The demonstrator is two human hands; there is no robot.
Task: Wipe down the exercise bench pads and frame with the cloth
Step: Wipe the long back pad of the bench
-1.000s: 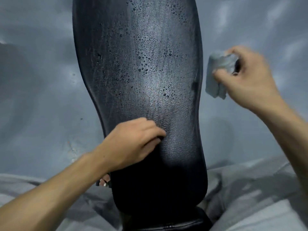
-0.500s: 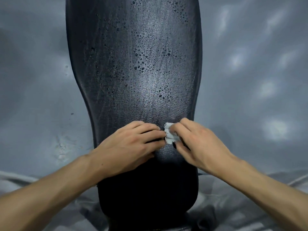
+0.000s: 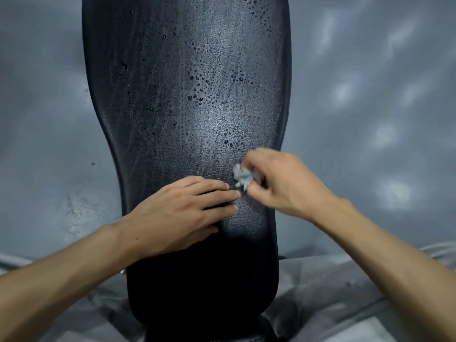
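The left hand (image 3: 180,213) lies flat on the black bench pad (image 3: 187,82). Its fingers (image 3: 217,187) are almost straight and close together, and they press down on the pad. They hold nothing. The fingertips point to the right, toward the other hand.

The right hand (image 3: 283,183) has its fingers curled in. They pinch a small grey cloth (image 3: 243,176) that is all bunched up. Only a little lump of the cloth sticks out past the fingers. The cloth sits at the right side of the pad, at its narrow part, just beside the left fingertips. The hand looks a bit blurry, so I cannot tell if the cloth is touching the pad or is just above it.

There are two hands, one cloth and one long pad. The pad is wide at the far end and thin near the person. Lots of tiny water drops (image 3: 197,95) sit on the far half of it, too many to count.

Both arms are bare. The left arm comes in from the bottom left and the right arm comes in from the bottom right. They both reach forward, and the hands nearly meet on the pad.

A grey floor (image 3: 370,107) is around the pad. Some light grey sheeting (image 3: 320,304) lies crumpled at the near end.
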